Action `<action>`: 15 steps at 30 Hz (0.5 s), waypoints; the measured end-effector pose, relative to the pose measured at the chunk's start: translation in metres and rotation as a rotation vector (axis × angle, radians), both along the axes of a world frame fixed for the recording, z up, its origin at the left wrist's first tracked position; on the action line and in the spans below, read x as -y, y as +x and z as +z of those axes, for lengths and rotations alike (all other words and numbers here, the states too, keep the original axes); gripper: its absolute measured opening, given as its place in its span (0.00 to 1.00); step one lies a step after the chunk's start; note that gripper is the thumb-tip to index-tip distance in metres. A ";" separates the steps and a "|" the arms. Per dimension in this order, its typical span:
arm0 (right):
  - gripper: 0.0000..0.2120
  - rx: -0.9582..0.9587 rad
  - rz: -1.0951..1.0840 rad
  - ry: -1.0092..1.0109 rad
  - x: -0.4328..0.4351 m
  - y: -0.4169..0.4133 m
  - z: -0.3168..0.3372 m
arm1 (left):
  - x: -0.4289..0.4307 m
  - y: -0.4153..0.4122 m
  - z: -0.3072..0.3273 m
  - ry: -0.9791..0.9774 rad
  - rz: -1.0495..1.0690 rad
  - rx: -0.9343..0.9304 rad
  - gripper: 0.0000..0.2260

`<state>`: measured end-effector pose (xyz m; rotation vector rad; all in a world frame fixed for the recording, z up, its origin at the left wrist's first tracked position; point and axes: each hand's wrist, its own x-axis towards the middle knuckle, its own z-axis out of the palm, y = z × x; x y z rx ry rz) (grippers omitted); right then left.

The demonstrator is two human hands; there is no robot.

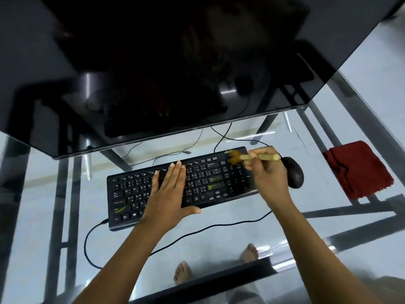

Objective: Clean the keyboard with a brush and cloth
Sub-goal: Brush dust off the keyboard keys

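1. Closed around the pale handle of the brush (258, 157) is my right hand (270, 174), fingers curled tight on it; the handle lies roughly level, bristles pointing left
2. Those brown bristles touch the far right corner of the keyboard (182, 187), just beside the logo, above the number pad; they look blurred
3. My left hand (169, 191) holds nothing; it lies flat and spread on the middle keys, fingers together and pointing away from me, thumb stretched along the near edge of the keyboard
4. The keyboard is black and sits at a slight slant on the glass table (219, 249); its cable (175, 238) loops from the left end across the glass in front of me
5. A black mouse (293, 172) rests just right of the keyboard, partly behind my right hand
6. The red cloth (359, 170) lies folded on the glass, well to the right, past the mouse, untouched
7. A dark monitor (153, 62) leans over the far side of the table; no container is in view
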<state>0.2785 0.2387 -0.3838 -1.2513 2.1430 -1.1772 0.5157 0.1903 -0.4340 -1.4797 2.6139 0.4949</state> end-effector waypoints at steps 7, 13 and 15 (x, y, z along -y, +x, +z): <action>0.05 -0.069 0.144 -0.061 0.024 0.054 -0.006 | -0.002 0.018 -0.001 -0.016 0.033 -0.021 0.50; 0.04 -0.109 0.231 -0.015 0.024 0.070 -0.012 | -0.002 0.046 0.000 -0.036 0.085 -0.018 0.50; 0.04 -0.111 0.286 0.012 0.019 0.069 -0.010 | -0.003 0.055 0.000 -0.042 0.113 -0.033 0.50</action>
